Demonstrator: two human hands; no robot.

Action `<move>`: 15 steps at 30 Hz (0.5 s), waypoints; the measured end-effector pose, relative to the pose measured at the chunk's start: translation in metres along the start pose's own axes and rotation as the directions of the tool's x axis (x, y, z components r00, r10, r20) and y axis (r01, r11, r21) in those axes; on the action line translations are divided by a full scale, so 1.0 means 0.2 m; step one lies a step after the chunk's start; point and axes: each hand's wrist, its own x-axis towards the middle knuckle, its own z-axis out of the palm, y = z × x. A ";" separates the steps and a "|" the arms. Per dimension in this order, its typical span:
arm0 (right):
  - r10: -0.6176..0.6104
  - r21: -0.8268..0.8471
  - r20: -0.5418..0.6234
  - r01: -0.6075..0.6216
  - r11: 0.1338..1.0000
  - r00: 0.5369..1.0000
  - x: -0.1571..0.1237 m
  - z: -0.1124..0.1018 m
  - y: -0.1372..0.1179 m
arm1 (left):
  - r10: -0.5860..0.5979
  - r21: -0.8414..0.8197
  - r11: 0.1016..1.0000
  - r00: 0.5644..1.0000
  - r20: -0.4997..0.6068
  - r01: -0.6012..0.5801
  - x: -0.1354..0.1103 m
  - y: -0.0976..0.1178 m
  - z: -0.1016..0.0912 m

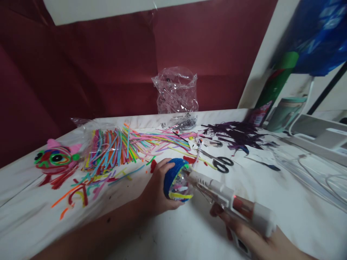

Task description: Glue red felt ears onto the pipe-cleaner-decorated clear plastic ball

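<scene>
The left hand (155, 192) grasps a blue ball (172, 174). The right hand (253, 236) grips a white glue gun (226, 194), whose tip touches the ball. Scissors (223, 164) lie just beyond the gun, and coloured strips (121, 146) are heaped beyond the left hand.

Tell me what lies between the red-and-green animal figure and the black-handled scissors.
Head view: multicoloured craft strips, partly in a clear plastic bag, fill it; the left hand holds a blue ball near the scissors.
</scene>
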 end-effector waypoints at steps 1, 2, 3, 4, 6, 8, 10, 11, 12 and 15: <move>0.002 0.001 -0.003 -0.002 1.000 1.000 0.00 0.00 0.00 | 0.001 0.001 1.000 1.000 0.001 -0.001 0.00 0.00 0.00; -0.001 0.002 -0.003 0.001 1.000 1.000 0.00 0.00 0.00 | 0.000 0.003 1.000 1.000 0.002 0.000 0.00 0.00 0.00; -0.001 0.004 0.003 0.001 1.000 1.000 0.00 0.00 0.00 | 0.002 0.005 1.000 1.000 0.000 -0.002 0.00 0.00 0.00; 0.001 0.007 0.012 -0.001 1.000 1.000 0.00 0.00 0.00 | 0.003 0.008 1.000 1.000 -0.002 -0.003 0.00 0.00 0.00; 0.005 0.006 0.037 -0.005 1.000 0.999 0.00 0.00 -0.02 | 0.003 0.009 1.000 1.000 -0.007 -0.002 0.00 0.00 0.00; -0.002 -0.003 0.057 0.003 1.000 0.998 0.00 0.00 -0.04 | -0.003 0.007 1.000 1.000 -0.007 0.003 0.00 0.01 0.00; -0.010 -0.014 0.059 0.011 1.000 0.998 0.00 -0.01 -0.05 | -0.013 0.007 1.000 1.000 -0.001 0.013 0.00 0.01 0.00; -0.012 -0.015 0.052 0.013 1.000 0.999 0.00 -0.01 -0.06 | -0.017 0.007 1.000 1.000 0.000 0.017 0.00 0.01 0.00; -0.013 -0.014 0.045 0.014 1.000 0.999 0.00 -0.01 -0.06 | -0.019 0.008 1.000 1.000 -0.001 0.019 0.00 0.01 0.00; 0.012 -0.026 -0.006 -0.012 1.000 1.000 -0.01 -0.02 -0.07 | -0.016 0.006 1.000 1.000 -0.008 0.016 0.00 0.00 0.00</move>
